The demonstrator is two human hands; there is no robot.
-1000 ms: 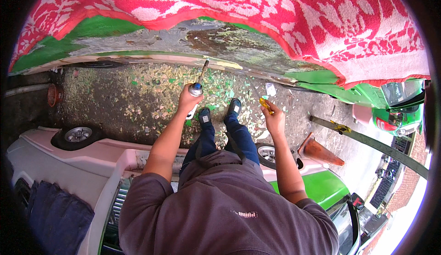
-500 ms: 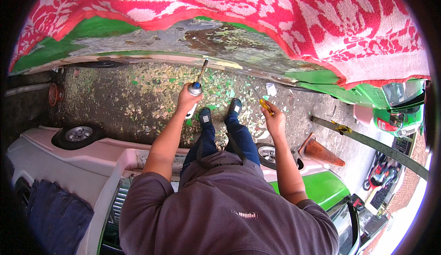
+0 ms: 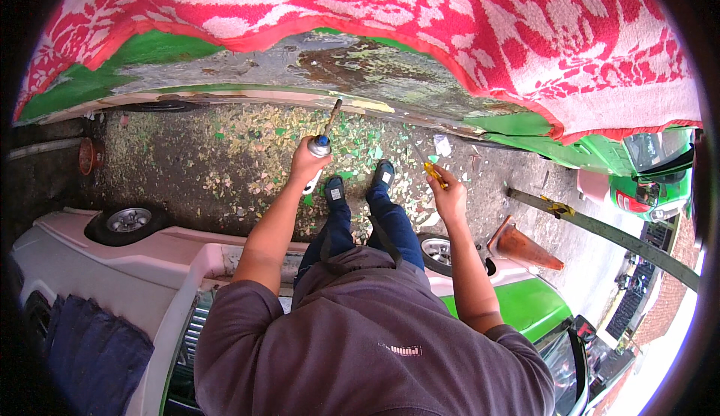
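Torch is gripped in L hand, fingers wrapped round its body, nozzle aimed twd lower edge of patchy panel; gap can't be judged, no flame can be made out. Yellow-handled tool is held in R hand, fingers closed on handle, apart from panel. If torch is lit, red-and-white towel above could be scorched by upward tilt, & flakes on ground poss. singed or slipped on underfoot
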